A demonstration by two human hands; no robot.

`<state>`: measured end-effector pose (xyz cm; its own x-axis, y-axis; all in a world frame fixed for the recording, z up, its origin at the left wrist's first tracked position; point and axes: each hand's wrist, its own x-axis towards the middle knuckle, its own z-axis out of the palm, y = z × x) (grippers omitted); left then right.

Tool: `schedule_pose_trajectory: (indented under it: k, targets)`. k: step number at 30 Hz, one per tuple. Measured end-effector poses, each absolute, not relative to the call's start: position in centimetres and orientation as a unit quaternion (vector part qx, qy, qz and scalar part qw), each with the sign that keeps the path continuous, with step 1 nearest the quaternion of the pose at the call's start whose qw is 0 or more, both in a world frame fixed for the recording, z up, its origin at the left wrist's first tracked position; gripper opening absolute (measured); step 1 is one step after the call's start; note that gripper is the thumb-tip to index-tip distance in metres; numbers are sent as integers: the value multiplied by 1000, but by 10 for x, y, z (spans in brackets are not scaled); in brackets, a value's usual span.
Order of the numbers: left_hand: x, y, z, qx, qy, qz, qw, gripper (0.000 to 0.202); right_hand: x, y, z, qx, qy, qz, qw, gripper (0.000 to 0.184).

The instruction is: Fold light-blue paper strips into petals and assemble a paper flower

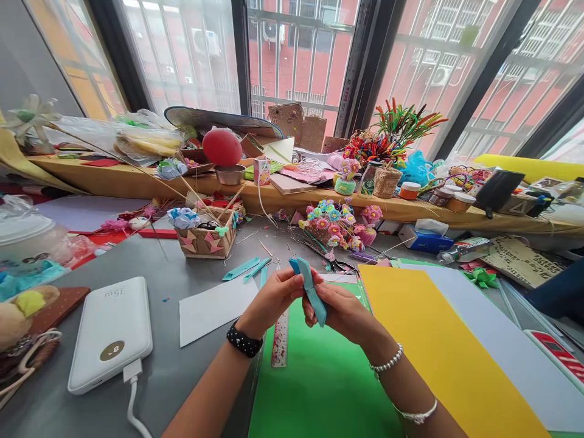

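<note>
Between my two hands is a folded blue paper strip [314,298], held up over the green sheet [319,377]. My left hand [278,295] pinches its upper left part between thumb and fingers. On the other side, my right hand [340,307] grips the strip near its middle, fingers curled behind it. More folded blue paper pieces [241,268] lie on the grey table just beyond my left hand. A ruler with a printed pattern [280,340] rests on the green sheet under my left wrist. Beside it on the left is a white paper sheet [216,310].
A white power bank [114,331] with a cable lies at left. Yellow paper [438,340] covers the right side. Behind stand a cardboard basket [205,240] and a bunch of small flowers [333,222]. A cluttered ledge [292,193] runs below the windows.
</note>
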<state>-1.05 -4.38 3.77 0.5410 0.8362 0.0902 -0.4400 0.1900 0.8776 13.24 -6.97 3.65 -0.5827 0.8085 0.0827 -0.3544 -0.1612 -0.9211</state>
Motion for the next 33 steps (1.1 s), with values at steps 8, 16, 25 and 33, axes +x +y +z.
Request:
schedule_pose_trajectory:
  k: [8, 16, 25, 33]
  targets:
    - [-11, -48, 43, 475, 198, 417, 749, 30, 135, -72, 41, -171, -520, 746, 379, 28]
    - [-13, -48, 44, 491, 165, 419, 746, 28, 137, -72, 40, -154, -517, 759, 365, 32]
    - [-14, -51, 51, 505, 173, 438, 723, 28, 134, -77, 45, -183, -564, 718, 364, 37]
    - [-15, -53, 53, 510, 186, 438, 717, 26, 130, -81, 42, -224, -567, 690, 391, 37]
